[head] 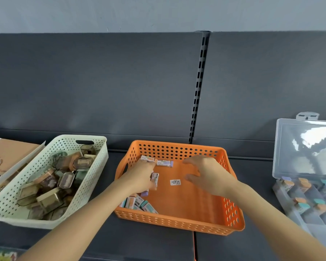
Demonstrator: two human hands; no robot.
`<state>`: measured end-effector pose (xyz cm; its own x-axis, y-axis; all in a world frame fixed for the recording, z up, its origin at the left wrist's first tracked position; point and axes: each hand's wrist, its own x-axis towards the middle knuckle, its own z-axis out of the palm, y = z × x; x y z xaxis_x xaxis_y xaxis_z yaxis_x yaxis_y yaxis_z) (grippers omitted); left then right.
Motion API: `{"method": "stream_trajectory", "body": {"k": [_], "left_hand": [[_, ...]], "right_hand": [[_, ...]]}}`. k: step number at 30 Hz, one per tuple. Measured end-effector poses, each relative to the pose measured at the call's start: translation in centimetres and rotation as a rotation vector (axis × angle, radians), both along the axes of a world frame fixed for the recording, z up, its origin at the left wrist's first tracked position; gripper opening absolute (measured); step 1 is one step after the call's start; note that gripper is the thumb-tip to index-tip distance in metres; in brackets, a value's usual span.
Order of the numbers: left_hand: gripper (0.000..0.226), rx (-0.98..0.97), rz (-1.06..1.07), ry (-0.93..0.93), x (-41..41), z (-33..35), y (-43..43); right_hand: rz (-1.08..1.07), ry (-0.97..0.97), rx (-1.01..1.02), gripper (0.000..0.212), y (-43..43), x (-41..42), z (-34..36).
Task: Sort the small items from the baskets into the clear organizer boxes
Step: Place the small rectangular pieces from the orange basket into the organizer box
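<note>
Several blocks to lift from the orange basket

A few small sleeved blocks lie heaped in the near cluster (137,203), tucked into the near left corner of the orange basket (167,221). Just beyond them, one held block (154,178) is pinched upright between the thumb and curled fingers of the left hand (139,176). A purple end shows under that hand; whether it belongs to a second gripped piece cannot be told.

The right hand (205,174) is held over the bare basket floor with its fingers spread and slightly bent, gripping nothing. Whether it touches the floor cannot be told. A white sticker (175,182) lies on the floor between the two hands.

Against the far wall, two far blocks (156,161) lie flat, end to end.

The pick is best done one block at a time, gripped across the short sides so that the sleeve is not slid off. The free right hand is better placed for the two far blocks, and the corner heap is better left to the left hand.

The clear organizer box (290,210) stands open to the right, well apart from the basket, with coloured pieces already slotted upright in its compartments. Colours should be matched to the rows there, and each piece set down on end rather than dropped.
</note>
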<state>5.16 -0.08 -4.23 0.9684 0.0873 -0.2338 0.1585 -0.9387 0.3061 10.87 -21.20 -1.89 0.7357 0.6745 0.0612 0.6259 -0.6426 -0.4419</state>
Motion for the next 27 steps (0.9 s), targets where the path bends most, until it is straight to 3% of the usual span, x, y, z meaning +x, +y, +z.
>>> {"method": "stream_trajectory", "body": {"k": [4, 9, 12, 15, 19, 22, 27], "left_hand": [[0.059, 0.098, 0.057, 0.055, 0.2, -0.5, 0.3], [0.067, -0.035, 0.088, 0.178, 0.1, -0.2, -0.4], [0.068, 0.010, 0.062, 0.177, -0.1, -0.6, -0.6], [0.051, 0.117, 0.014, 0.130, -0.3, -1.2, -0.9], [0.010, 0.174, -0.019, 0.044, -0.4, -0.4, -0.7], [0.025, 0.155, 0.010, 0.014, -0.5, -0.4, -0.2], [0.012, 0.008, 0.055, -0.118, -1.1, 0.2, 0.1]], "right_hand": [[0.009, -0.005, 0.004, 0.051, -0.2, 0.1, -0.3], [0.039, -0.008, -0.003, 0.050, 0.0, 0.2, -0.5], [0.066, -0.008, -0.005, 0.048, 0.0, 0.1, -0.5], [0.087, -0.011, -0.012, 0.046, 0.0, 0.0, -0.6], [0.097, -0.001, -0.012, 0.046, 0.2, 0.0, -0.6], [0.110, 0.001, -0.022, 0.046, 0.3, 0.1, -0.6], [0.171, 0.026, -0.068, 0.047, 1.0, -0.3, -0.7]]}}
